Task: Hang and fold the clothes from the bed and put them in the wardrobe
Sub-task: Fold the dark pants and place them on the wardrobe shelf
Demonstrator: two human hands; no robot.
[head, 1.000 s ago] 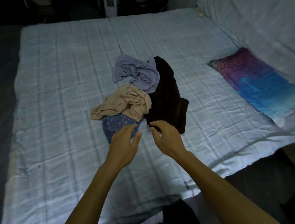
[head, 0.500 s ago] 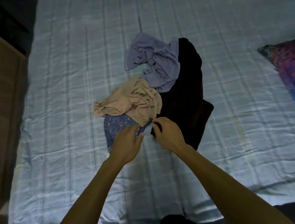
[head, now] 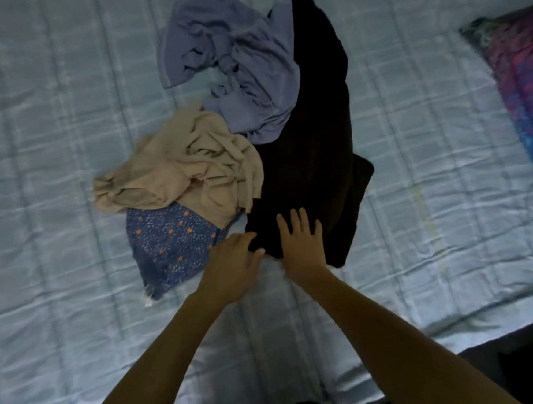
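A small heap of clothes lies in the middle of the bed (head: 48, 155). A black garment (head: 314, 140) runs down the heap's right side. A lavender top (head: 241, 60) is crumpled at the far end, a beige top (head: 192, 169) sits left of centre, and a blue patterned piece (head: 170, 247) pokes out beneath the beige one. My right hand (head: 300, 243) rests flat with spread fingers on the black garment's near edge. My left hand (head: 235, 261) touches that garment's near left corner, fingers curled at the fabric; whether it grips is unclear.
A pale blue checked quilt covers the bed. A pink and blue patterned pillow (head: 527, 92) lies at the right edge. The dark floor (head: 532, 359) shows past the bed's near right corner.
The view has closed in on the heap. My right hand has opened and laid flat on the black garment. My left hand has shifted right, off the blue patterned piece, to the black garment's corner.
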